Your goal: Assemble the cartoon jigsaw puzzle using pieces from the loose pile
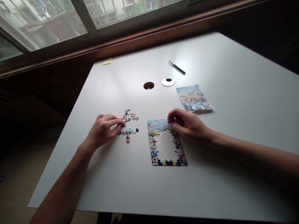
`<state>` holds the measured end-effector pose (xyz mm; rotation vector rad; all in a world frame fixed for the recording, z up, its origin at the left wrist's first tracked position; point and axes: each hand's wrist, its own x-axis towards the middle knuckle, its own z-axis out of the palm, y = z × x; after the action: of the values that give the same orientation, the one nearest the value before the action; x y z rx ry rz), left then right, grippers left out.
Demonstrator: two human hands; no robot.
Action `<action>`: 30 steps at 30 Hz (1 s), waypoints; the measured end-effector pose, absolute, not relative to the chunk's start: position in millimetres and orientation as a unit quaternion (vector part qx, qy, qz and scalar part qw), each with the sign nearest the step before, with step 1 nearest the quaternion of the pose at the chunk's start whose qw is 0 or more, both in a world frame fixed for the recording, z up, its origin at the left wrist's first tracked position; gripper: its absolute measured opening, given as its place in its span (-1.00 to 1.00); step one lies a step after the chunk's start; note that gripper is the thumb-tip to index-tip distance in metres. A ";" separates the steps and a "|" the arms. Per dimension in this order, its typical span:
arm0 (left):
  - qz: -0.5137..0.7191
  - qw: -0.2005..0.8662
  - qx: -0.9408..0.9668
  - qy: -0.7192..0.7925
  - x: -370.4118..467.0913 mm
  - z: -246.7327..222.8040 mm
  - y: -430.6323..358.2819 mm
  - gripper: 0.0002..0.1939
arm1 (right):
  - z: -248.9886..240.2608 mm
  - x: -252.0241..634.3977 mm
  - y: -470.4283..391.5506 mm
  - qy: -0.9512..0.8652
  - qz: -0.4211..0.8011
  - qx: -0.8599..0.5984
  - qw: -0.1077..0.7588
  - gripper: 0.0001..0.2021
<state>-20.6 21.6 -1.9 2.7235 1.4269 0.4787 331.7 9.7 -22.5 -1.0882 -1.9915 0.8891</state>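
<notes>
The single view comes from a camera worn on the person's head, looking forward and down from above the near side of the worktop [128, 186]. It is set far enough back to take in nearly all of that surface, with the floor [16, 193] at lower left and the window [56, 28] across the upper left. The horizon leans, so the window's sill climbs toward the right. Both forearms enter from the lower left and the right, and the puzzle frame [153, 151] lies close to the middle of the picture.
</notes>
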 end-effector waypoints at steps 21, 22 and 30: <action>0.130 0.261 0.800 0.525 -58.3 20.0 32.4 -0.77 | -20.9 331.1 8.6 -0.764 0.342 -0.430 0.338 -0.83; 0.135 0.252 0.804 0.521 -56.5 20.7 31.5 -0.78 | -20.7 331.1 8.5 -0.764 0.343 -0.431 0.337 -0.83; 0.166 0.155 0.808 0.544 -54.2 15.5 30.9 -0.77 | -22.2 331.8 9.5 -0.764 0.346 -0.432 0.332 -0.84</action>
<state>-54.2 30.9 15.5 2.3148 1.5593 0.4758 331.8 9.5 -22.2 -1.1285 -1.9950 0.9040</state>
